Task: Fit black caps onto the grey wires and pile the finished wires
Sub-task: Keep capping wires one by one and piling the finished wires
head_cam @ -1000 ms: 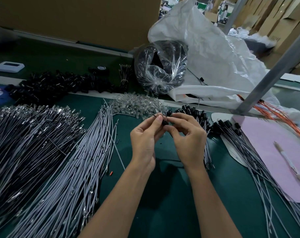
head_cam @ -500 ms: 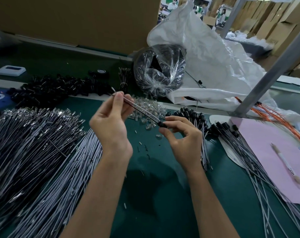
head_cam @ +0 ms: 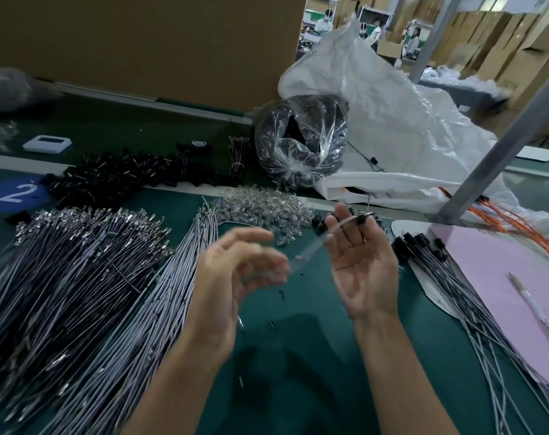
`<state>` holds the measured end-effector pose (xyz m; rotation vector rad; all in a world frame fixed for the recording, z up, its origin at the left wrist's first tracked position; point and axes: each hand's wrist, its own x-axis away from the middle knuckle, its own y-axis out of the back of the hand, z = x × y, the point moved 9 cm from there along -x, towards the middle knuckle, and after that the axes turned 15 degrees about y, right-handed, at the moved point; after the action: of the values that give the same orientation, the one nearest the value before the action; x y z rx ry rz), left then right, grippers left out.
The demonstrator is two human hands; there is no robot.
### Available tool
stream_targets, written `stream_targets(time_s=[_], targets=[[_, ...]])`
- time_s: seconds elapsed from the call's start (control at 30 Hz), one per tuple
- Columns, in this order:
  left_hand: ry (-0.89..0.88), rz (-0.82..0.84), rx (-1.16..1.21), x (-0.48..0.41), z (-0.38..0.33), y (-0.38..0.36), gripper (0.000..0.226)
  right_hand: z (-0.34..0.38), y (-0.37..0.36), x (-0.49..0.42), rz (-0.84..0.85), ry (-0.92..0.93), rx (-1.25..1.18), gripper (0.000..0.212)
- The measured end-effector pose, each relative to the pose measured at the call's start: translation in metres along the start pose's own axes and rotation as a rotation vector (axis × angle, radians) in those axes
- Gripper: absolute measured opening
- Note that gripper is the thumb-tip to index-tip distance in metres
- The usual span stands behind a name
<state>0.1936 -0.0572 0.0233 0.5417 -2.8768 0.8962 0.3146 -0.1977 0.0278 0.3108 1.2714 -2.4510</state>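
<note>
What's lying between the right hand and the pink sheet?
In the head view, the pile of finished wires lies between the right hand and the pink sheet, its capped ends at the far side.

I read the bare green mat (head_cam: 323,309) in the near middle as my open lane; the fanned grey wires (head_cam: 78,293) wall off the left; capped wires (head_cam: 461,296) and a pink sheet (head_cam: 493,271) crowd the right; farther back a clear-terminal heap (head_cam: 260,208) and a slanted metal post (head_cam: 502,136) stand in the way.

A white sack (head_cam: 392,127) lies at the worktop's (head_cam: 314,372) back; right of it are orange wires (head_cam: 518,229) and a pink sheet (head_cam: 486,277) carrying a pen (head_cam: 532,304).
</note>
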Motion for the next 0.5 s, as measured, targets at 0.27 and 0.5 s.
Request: stream_targets(time_s=[0.27,0.5], targets=[[0.069,-0.151,-0.331,-0.029,0.025,-0.023,0.023,-0.015,0.013,0.0,0.103,-0.107,0.429,0.025],[0.084,-0.122,-0.224,-0.064,0.042,-0.033,0.014,-0.02,0.014,0.002,0.16,-0.075,0.742,0.028]])
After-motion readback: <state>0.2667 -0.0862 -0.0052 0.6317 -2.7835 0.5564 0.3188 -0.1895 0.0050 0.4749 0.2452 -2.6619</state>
